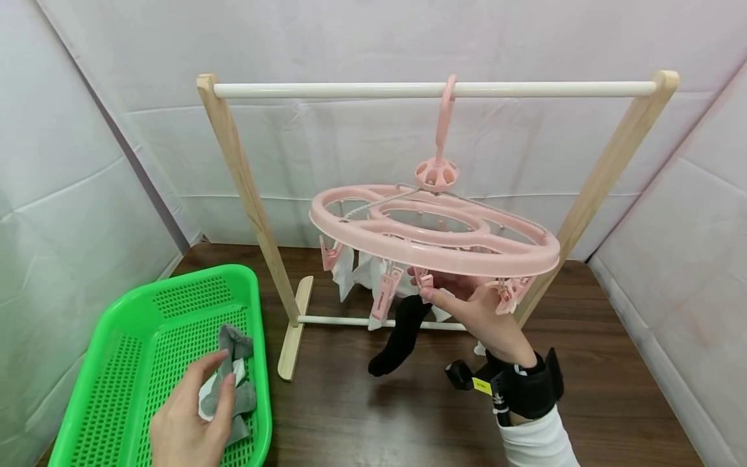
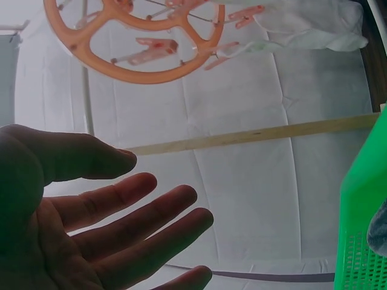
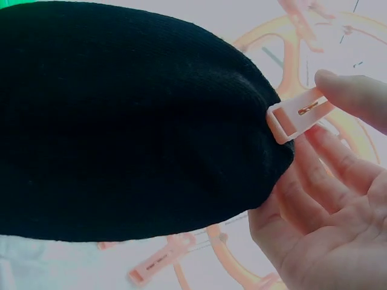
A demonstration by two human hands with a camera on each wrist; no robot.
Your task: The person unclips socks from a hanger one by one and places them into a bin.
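My right hand (image 1: 475, 311) is under the rim of a pink round drying hanger (image 1: 434, 259), thumb and fingers pinching a pink clothespin (image 3: 302, 115). The jaws of that peg sit over the end of a black sock (image 3: 139, 133), which hangs down at a slant in the head view. My left hand (image 1: 195, 412) is above the green basket (image 1: 259, 389), its fingers spread and holding nothing in the left wrist view (image 2: 115, 223). Just beyond its fingertips, grey socks (image 1: 242, 395) lie in the basket, with a white piece among them.
A wooden stand (image 1: 251, 194) with a white top bar (image 1: 332, 90) carries the hanger by its hook (image 1: 445, 120). White cloth pieces (image 1: 344, 272) hang from other pegs (image 1: 385, 292). White sheeting (image 1: 373, 39) encloses the brown table (image 1: 332, 408).
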